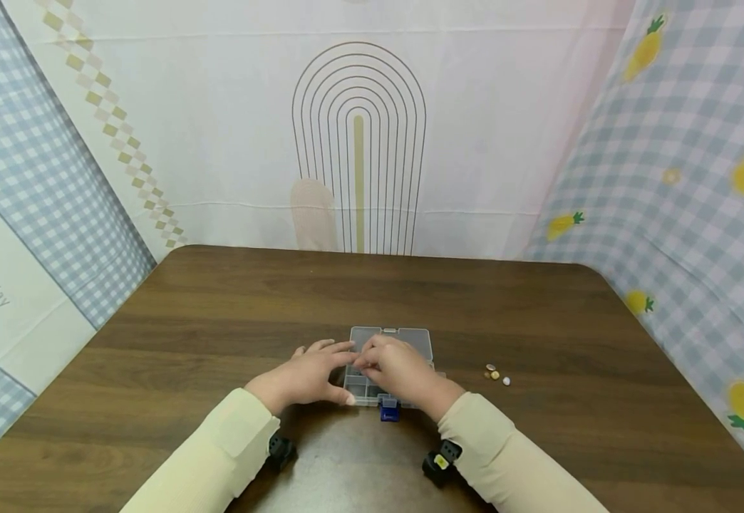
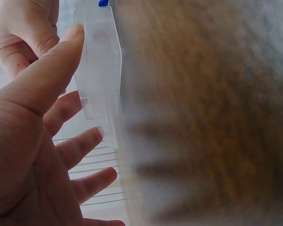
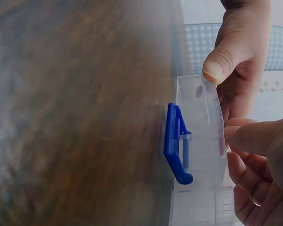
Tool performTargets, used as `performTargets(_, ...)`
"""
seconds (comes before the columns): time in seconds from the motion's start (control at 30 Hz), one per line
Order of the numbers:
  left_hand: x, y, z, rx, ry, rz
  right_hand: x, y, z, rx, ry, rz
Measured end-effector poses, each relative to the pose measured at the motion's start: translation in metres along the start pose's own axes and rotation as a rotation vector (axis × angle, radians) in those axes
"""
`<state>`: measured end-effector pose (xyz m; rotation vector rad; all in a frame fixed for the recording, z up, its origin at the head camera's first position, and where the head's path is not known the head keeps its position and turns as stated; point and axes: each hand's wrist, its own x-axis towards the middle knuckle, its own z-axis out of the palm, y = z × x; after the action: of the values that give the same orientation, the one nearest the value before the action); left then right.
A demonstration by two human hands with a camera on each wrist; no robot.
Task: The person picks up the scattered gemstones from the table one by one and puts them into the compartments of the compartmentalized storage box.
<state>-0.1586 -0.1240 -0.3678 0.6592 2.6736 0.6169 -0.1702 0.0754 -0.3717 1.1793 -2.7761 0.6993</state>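
Observation:
A clear plastic divided box (image 1: 357,385) lies on the table with its lid (image 1: 417,340) opened out on the far side. Its blue latch (image 3: 172,143) hangs from the near wall. My left hand (image 1: 308,374) is at the box's left side, thumb tip on the near left corner and the other fingers spread and nearly straight. Above the compartments is my right hand (image 1: 400,367), its fingers bent and thumb and index finger brought close together. I cannot tell whether something small is between those fingertips. The fingertips of both hands meet over the box in the head view.
Several small pebble-like pieces (image 1: 495,375), white and yellowish-brown, lie on the brown wooden table (image 1: 250,299) to the right of the box. A patterned white cloth (image 1: 231,142) hangs behind the table, with checked cloth (image 1: 686,214) at the right side.

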Motion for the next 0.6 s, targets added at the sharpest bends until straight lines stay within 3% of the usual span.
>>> performTargets(0.2,-0.001,0.001,-0.001,0.0,-0.001,-0.002,-0.001,-0.001,-0.001,-0.018,-0.027,0.045)
performTargets(0.6,-0.002,0.003,-0.001,0.0,-0.008,-0.017,-0.008,0.001,-0.01,-0.02,0.008,0.052)
